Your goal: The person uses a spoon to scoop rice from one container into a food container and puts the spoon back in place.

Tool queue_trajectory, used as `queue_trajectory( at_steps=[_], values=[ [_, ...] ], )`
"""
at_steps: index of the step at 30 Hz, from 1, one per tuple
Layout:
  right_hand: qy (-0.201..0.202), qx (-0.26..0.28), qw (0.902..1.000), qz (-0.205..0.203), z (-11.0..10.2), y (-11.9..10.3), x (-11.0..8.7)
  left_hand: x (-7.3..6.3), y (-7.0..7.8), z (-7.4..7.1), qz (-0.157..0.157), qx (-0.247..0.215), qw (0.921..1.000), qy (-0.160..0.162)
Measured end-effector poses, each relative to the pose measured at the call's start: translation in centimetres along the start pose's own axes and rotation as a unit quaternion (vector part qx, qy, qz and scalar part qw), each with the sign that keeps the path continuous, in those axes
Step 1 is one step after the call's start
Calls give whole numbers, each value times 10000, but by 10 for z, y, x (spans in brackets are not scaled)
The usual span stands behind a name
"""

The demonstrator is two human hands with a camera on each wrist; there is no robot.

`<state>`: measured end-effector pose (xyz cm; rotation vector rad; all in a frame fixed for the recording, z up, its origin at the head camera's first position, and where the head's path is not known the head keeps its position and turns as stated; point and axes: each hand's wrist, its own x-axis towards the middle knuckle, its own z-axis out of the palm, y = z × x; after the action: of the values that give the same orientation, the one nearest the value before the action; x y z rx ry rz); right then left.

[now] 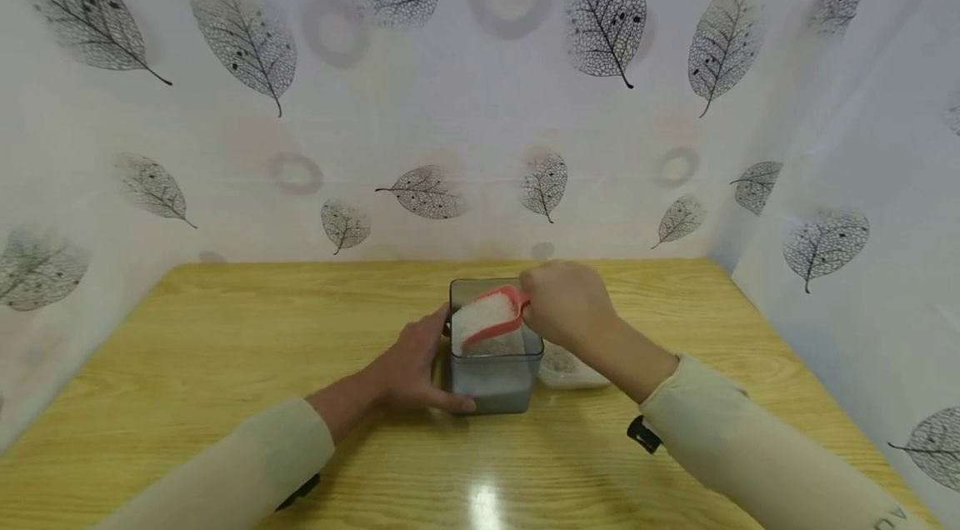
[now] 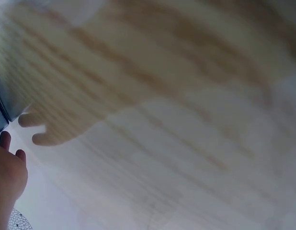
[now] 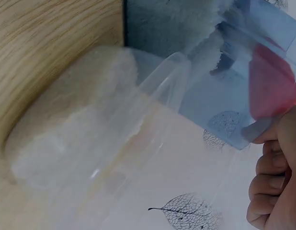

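Observation:
In the head view, a clear grey-tinted square container (image 1: 491, 397) stands upright on the table, partly filled with white grains (image 1: 483, 342). My left hand (image 1: 411, 363) holds its left side, thumb across the front and fingers toward the back. The right hand (image 1: 568, 303) grips the handle of a red scoop (image 1: 498, 331) from above right. That scoop is heaped with white grains and sits inside the container's opening, tilted down to the left. In the right wrist view, the red scoop (image 3: 271, 88) shows through the container wall, with the curled fingers (image 3: 267, 184) close by.
A low clear plastic tub (image 1: 572, 377) stands right beside the container, partly under my right forearm; pale contents show in it in the right wrist view. The wood-grain table (image 1: 262, 330) ends at a leaf-printed white backdrop (image 1: 465, 113) behind and at the sides.

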<state>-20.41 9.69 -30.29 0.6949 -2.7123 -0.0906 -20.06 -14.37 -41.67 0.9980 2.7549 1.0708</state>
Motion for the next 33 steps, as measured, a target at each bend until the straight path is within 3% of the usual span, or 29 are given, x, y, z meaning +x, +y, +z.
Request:
queue_trajectory(
  at_steps=[11, 33],
  values=[
    [626, 414, 9971, 148, 7, 14, -10, 2, 1, 1, -119, 26, 9999, -116],
    [665, 723, 9924, 738, 9, 63, -30, 0, -3, 2, 3, 185, 9998, 65]
  ],
)
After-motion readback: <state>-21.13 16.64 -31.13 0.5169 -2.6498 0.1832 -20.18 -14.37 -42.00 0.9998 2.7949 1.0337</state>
